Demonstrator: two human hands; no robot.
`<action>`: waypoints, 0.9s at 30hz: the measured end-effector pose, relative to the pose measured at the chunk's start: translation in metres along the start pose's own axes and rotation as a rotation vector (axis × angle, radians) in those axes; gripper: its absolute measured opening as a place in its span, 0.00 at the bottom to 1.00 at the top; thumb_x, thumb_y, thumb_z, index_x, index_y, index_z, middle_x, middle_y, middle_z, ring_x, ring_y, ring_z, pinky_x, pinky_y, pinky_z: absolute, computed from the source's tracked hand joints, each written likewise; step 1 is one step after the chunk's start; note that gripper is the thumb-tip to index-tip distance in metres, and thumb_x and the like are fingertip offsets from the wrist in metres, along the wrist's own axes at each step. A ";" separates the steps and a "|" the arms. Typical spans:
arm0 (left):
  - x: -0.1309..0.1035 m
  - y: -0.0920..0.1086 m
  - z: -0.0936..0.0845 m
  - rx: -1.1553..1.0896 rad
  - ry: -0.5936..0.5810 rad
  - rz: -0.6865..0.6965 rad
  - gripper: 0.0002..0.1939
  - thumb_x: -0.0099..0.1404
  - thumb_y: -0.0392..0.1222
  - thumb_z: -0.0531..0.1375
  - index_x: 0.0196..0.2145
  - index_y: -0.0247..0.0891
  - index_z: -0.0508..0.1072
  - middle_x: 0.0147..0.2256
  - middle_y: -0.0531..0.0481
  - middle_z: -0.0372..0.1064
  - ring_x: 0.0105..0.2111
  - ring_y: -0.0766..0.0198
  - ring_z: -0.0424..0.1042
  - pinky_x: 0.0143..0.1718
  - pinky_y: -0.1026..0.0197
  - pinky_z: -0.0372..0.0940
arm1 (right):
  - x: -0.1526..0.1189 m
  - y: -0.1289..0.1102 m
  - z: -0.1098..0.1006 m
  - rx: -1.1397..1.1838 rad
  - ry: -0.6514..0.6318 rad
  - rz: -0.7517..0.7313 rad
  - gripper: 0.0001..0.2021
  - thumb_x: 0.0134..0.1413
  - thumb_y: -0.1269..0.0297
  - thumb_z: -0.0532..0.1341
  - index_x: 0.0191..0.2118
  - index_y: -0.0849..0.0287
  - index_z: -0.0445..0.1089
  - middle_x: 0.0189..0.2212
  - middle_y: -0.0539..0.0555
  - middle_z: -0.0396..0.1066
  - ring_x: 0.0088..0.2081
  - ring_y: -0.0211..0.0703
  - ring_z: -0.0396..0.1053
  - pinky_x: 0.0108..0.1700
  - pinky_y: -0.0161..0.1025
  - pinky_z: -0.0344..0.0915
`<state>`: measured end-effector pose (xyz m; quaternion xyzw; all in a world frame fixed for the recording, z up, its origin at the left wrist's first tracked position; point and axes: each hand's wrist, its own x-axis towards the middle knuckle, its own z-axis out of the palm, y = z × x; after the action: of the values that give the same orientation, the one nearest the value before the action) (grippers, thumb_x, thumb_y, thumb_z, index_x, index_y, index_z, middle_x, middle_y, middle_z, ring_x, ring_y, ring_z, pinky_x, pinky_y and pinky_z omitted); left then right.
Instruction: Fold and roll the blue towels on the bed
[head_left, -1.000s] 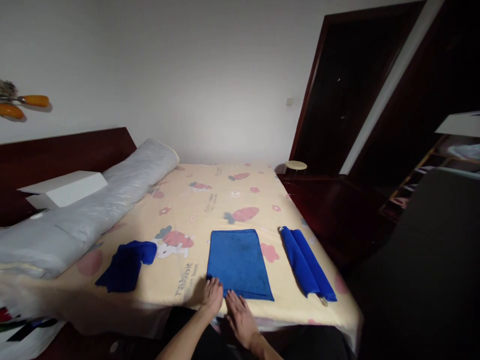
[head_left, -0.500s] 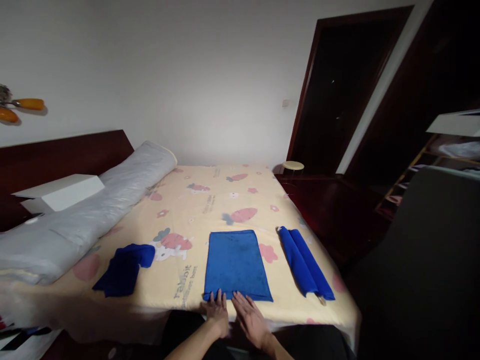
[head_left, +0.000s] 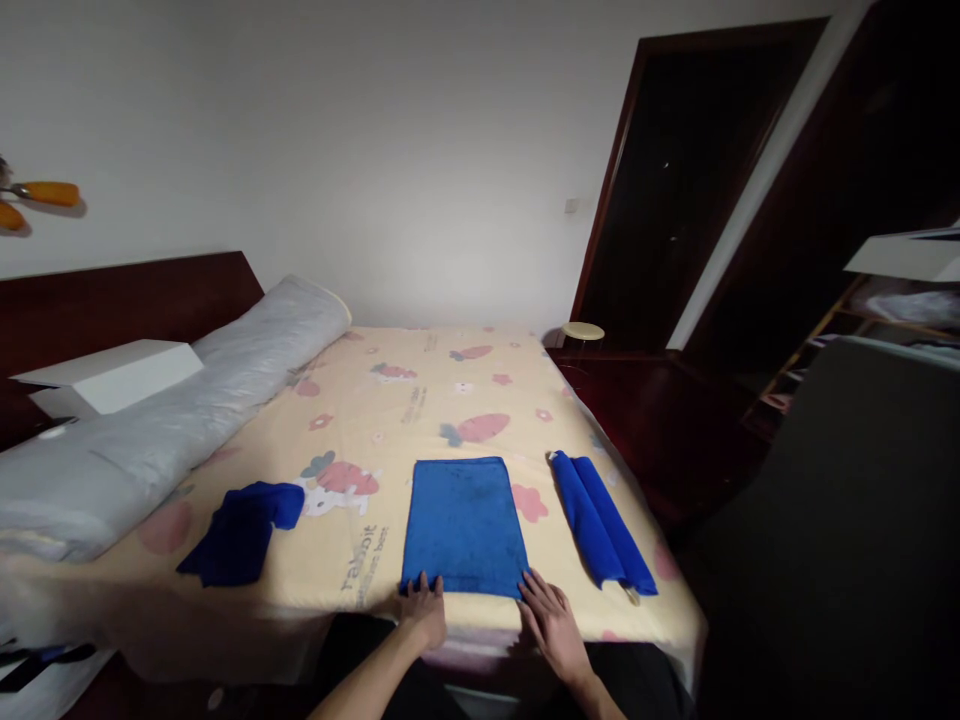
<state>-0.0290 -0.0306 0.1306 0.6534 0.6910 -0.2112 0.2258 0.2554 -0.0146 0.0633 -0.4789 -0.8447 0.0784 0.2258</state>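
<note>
A blue cloth [head_left: 465,525] lies flat as a rectangle near the bed's front edge. My left hand [head_left: 424,612] rests on its near left corner, fingers stretched out and a little apart. At the near right corner, the fingertips of my right hand [head_left: 553,622] touch the cloth, also spread. Two rolled blue cloths [head_left: 602,525] lie side by side to the right. A crumpled, darker blue cloth [head_left: 244,532] sits to the left, apart from both hands.
The bed [head_left: 420,420] has a cream sheet with carrots and rabbits. A long grey wrapped roll [head_left: 247,360] lies along the headboard [head_left: 135,300], with a white box [head_left: 120,375] by it. A round stool [head_left: 583,331] stands beyond the bed; a dark panel [head_left: 847,500] is at right.
My right hand has slid right along the near edge to the cloth's right corner. The left hand has shifted slightly left. The cloth stays flat.
</note>
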 end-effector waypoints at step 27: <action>-0.010 0.006 -0.004 0.019 -0.015 -0.048 0.49 0.52 0.41 0.59 0.68 0.42 0.42 0.69 0.33 0.36 0.66 0.31 0.45 0.57 0.24 0.48 | 0.023 0.000 0.008 -0.019 0.029 0.450 0.11 0.56 0.61 0.56 0.44 0.54 0.70 0.41 0.56 0.72 0.47 0.51 0.68 0.47 0.46 0.58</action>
<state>-0.0228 -0.0355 0.1396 0.6369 0.7029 -0.2280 0.2198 0.2417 0.0057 0.0631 -0.6584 -0.7140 0.1119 0.2102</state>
